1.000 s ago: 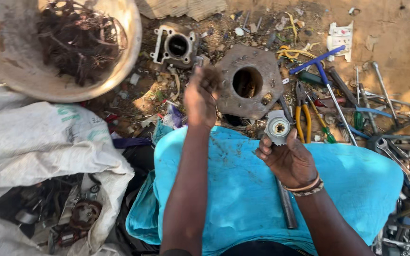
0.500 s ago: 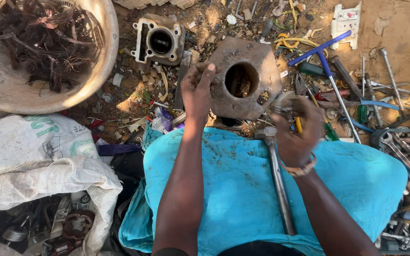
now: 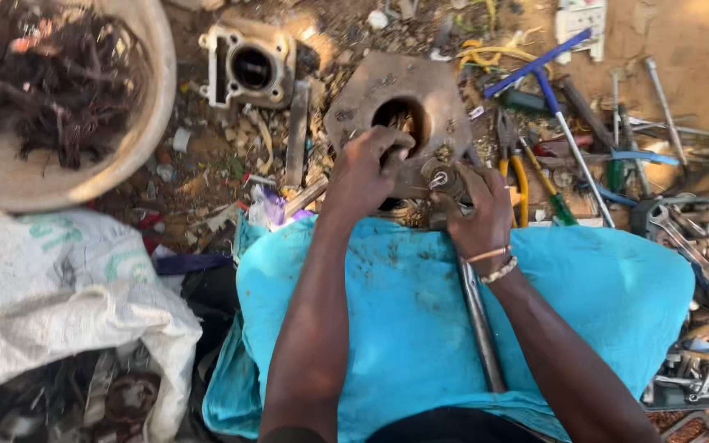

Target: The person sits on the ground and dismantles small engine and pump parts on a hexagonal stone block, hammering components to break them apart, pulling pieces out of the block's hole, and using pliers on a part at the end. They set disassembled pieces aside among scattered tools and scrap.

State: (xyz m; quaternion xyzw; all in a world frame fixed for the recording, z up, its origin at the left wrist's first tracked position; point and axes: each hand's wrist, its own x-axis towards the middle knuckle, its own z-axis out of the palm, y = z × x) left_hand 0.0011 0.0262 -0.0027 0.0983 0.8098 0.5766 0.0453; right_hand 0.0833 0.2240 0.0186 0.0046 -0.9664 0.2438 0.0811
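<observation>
While the person's lap is draped in a bright blue cloth (image 3: 420,320), both hands meet just beyond its far edge, over a rusty metal plate (image 3: 387,102) with a round hole through its middle that lies on the dirt ground (image 3: 699,41). The left hand (image 3: 363,172) rests on the near rim of that plate, its fingers curled over the edge of the hole; its grip is closed on the plate's rim. The right hand (image 3: 473,209), with thin bands at the wrist, has its grip clamped on a small round metal part (image 3: 441,175), held right against the plate and touching the left hand's fingertips. A long steel rod (image 3: 479,324) lies across the blue cloth, running from under the right wrist toward the person.

Beyond the plate, to the left, an engine cylinder block (image 3: 249,64) with a round bore sits on the ground. Farther left, a large pale basin (image 3: 137,139) holds a tangle of dark scrap. A white woven sack (image 3: 59,303) lies at the left, beside the cloth, with dark metal bits showing below it. To the right of the hands, tools are scattered: yellow-handled pliers (image 3: 514,168), a blue-handled T-wrench (image 3: 547,70), a green-handled screwdriver (image 3: 560,205) and a heap of spanners (image 3: 683,238) near the right edge.
</observation>
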